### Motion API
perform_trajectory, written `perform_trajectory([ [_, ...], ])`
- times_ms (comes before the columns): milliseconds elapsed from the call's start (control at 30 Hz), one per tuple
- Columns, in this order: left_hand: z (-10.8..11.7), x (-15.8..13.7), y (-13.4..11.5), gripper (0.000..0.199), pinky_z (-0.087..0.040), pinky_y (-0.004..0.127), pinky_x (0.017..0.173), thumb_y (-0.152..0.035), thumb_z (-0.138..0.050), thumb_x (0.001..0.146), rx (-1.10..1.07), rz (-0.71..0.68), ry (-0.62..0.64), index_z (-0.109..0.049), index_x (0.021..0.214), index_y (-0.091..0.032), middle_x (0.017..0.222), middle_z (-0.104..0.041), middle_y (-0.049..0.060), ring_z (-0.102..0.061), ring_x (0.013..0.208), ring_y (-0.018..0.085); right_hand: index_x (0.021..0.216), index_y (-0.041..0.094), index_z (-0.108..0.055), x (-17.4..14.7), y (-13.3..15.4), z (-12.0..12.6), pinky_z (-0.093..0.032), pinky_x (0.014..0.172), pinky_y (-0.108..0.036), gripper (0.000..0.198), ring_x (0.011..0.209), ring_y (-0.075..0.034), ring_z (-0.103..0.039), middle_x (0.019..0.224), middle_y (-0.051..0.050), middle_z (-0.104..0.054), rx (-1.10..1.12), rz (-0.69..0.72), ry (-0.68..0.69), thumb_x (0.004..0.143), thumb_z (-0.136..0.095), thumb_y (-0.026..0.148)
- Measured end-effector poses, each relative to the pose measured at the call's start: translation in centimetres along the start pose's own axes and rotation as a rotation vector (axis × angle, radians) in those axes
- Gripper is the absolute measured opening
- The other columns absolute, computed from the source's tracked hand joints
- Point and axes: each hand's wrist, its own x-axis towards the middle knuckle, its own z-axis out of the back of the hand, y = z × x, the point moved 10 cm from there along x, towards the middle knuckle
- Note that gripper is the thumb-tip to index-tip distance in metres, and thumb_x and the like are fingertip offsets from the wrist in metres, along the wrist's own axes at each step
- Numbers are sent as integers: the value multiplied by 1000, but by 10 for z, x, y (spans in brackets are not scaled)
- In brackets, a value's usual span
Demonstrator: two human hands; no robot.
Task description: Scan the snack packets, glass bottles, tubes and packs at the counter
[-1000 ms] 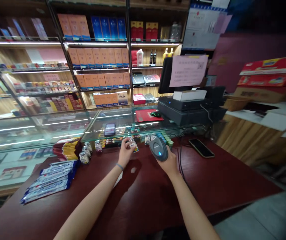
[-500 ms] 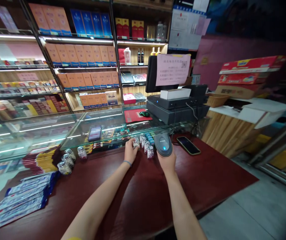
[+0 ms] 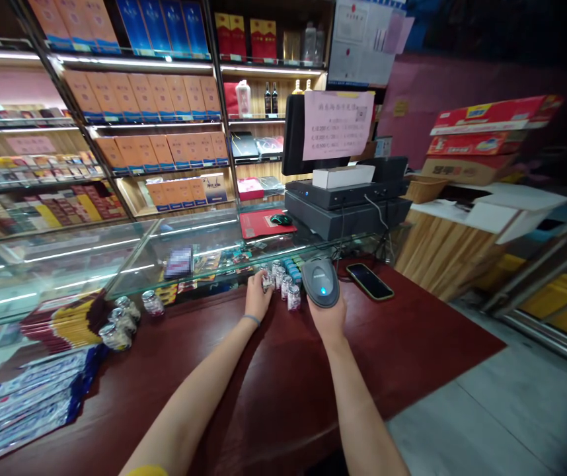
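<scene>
My right hand (image 3: 330, 317) is wrapped round a grey barcode scanner (image 3: 321, 283) with a blue light glowing on top. On the dark red counter, my left hand (image 3: 258, 296) has its fingers closed on a small clear jar (image 3: 266, 280) with a silver lid. Just right of it, several similar jars (image 3: 286, 285) stand upright in a cluster. Behind them lies a row of small blue-green packages (image 3: 293, 270), partly covered by the scanner. At the left are more silver-lidded jars (image 3: 123, 316) and a single jar (image 3: 152, 302) apart from them.
A dark phone (image 3: 370, 281) lies right of the scanner. Blue-and-white packets (image 3: 30, 396) and maroon-yellow packs (image 3: 68, 320) fill the counter's left end. Beyond the glass case (image 3: 129, 264) stand a monitor (image 3: 293, 135), a cash drawer (image 3: 347, 215) and a mouse (image 3: 280, 219).
The view has shifted slightly, so the scene appears a little further left and up. Both hands keep their holds, the left at the jar, the right on the scanner.
</scene>
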Motion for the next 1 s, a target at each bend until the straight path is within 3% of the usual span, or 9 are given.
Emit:
perform_trajectory([
  [233,5,-6,-3,68,-44,49,104,-17,-75,74,-45,-17,-63,-45,134,-18,122,-48,13,-53,115,29,105,19,-58,1,6,0,-55,67,-39,37,81,-31,-71,87,-14,-72,-21,15,17,76,-67,40],
  [400,42,-12,-18,65,-42,51,107,-23,-76,77,-57,-31,-167,-45,134,-19,127,-46,14,-51,119,29,105,17,-60,-1,10,-2,-53,59,-34,36,71,-29,-70,81,-13,-72,-70,52,15,79,-67,42],
  [567,111,-23,-17,53,-48,46,99,-26,-70,83,-34,-13,-247,-48,131,-21,125,-48,13,-53,113,26,100,18,-59,-4,21,1,-49,52,-33,35,61,-28,-69,72,-11,-69,-165,127,-33,78,-66,44],
  [667,161,-36,-5,47,-49,45,95,-26,-68,85,18,11,-321,-50,128,-21,122,-49,12,-53,110,26,95,19,-58,-7,31,-1,-48,50,-31,34,59,-27,-68,68,-8,-68,-142,179,-38,77,-67,46],
  [767,211,-52,8,43,-50,44,94,-25,-67,85,80,40,-398,-52,126,-21,120,-50,12,-53,108,26,102,18,-59,-11,45,-7,-50,53,-33,39,62,-28,-69,73,-10,-69,-165,241,-14,78,-67,48],
  [867,260,-71,15,41,-48,45,97,-26,-65,87,157,40,-465,-53,126,-21,119,-51,12,-52,111,27,107,15,-59,-20,65,-15,-50,54,-35,46,58,-29,-67,71,-10,-68,-185,333,-4,78,-67,50],
  [1000,321,-99,22,40,-40,50,107,-27,-66,86,303,58,-566,-54,125,-23,120,-49,12,-47,118,29,102,17,-60,-34,88,-30,-46,49,-33,40,52,-27,-64,63,-7,-65,-208,386,64,79,-66,49],
])
